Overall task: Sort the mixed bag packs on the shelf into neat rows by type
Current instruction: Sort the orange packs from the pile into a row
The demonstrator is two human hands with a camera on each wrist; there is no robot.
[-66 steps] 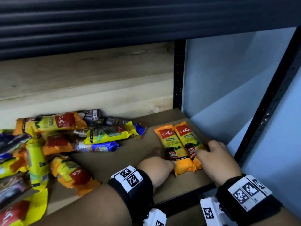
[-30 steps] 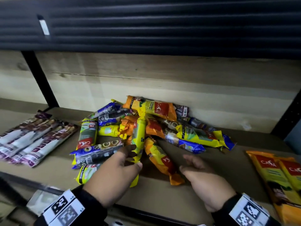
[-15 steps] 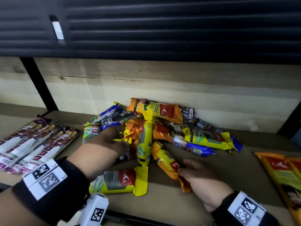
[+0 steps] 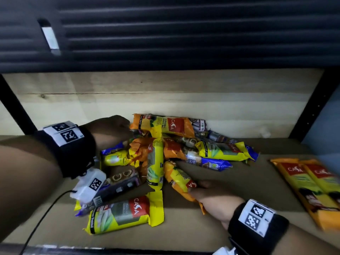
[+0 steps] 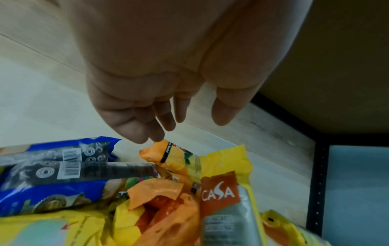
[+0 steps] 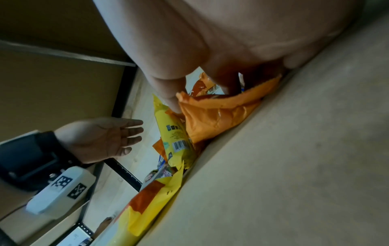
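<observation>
A jumbled pile of bag packs in yellow, orange, blue and dark wrappers lies mid-shelf. My right hand grips the near end of an orange pack at the pile's front right; in the right wrist view the thumb and fingers pinch that orange pack. My left hand is at the pile's back left with its fingers loosely extended and nothing in it. Its fingertips hover just above the end of another orange pack lying along the back wall. Two orange packs lie side by side at the right.
A yellow pack and a dark pack lie near the shelf's front edge. A wooden back wall closes the shelf. Black posts stand at both ends, and a dark ribbed shelf hangs overhead. Bare board shows between the pile and the orange pair.
My left hand has moved from the pile's front to its back left, up to the orange pack there. My right hand has taken hold of the front orange pack's end.
</observation>
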